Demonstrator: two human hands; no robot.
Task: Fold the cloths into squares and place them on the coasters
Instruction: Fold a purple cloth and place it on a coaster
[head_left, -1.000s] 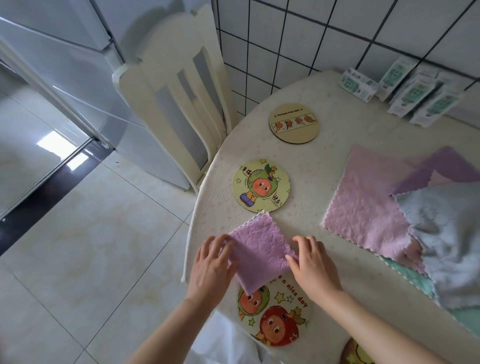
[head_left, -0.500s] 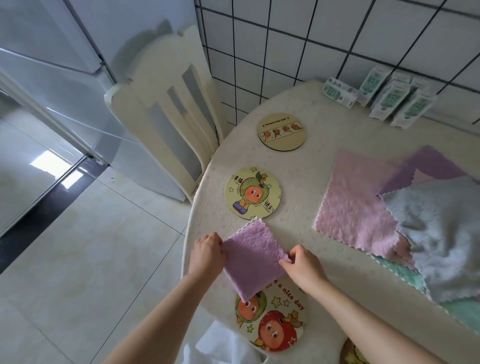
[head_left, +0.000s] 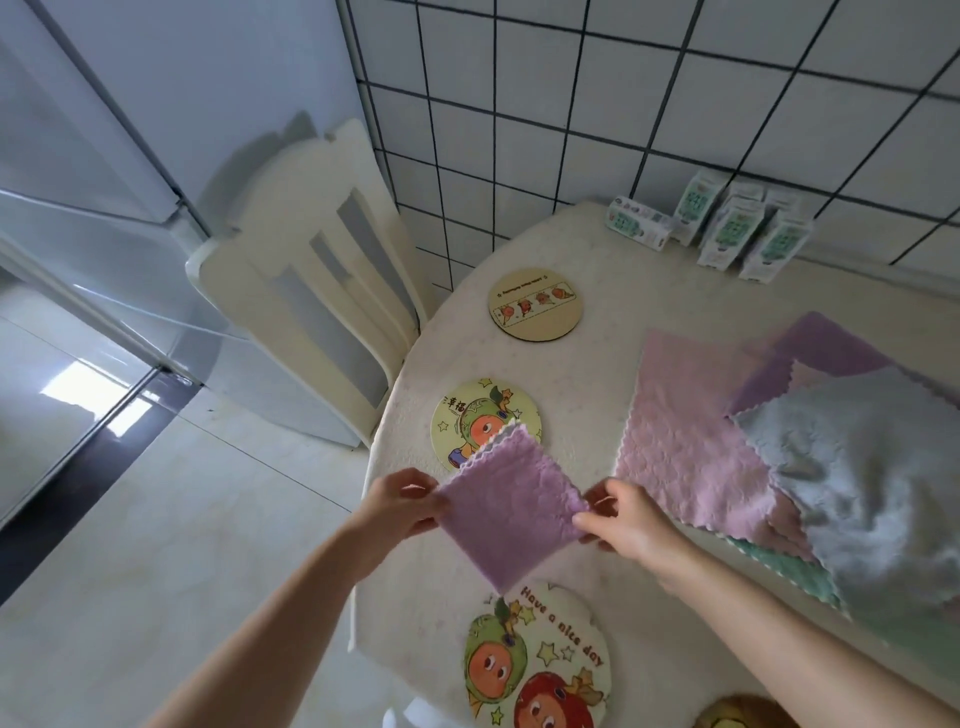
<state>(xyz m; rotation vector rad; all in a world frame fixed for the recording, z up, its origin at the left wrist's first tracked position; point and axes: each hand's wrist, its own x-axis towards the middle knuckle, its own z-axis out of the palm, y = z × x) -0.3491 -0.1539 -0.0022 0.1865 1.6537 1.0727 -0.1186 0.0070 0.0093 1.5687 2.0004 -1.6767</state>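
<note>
Folded purple cloth (head_left: 511, 512), pinched at its left corner by the left hand (head_left: 397, 501) and at its right by the right hand (head_left: 626, 522); far corner overlaps the green-character coaster (head_left: 470, 415).

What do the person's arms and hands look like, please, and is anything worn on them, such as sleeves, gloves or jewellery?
Both forearms are bare up to the edge of the picture, with no sleeve in view. The left hand and the right hand are bare too: no gloves, and no watch, bracelet or ring on the parts that show. No markings are visible.
</note>
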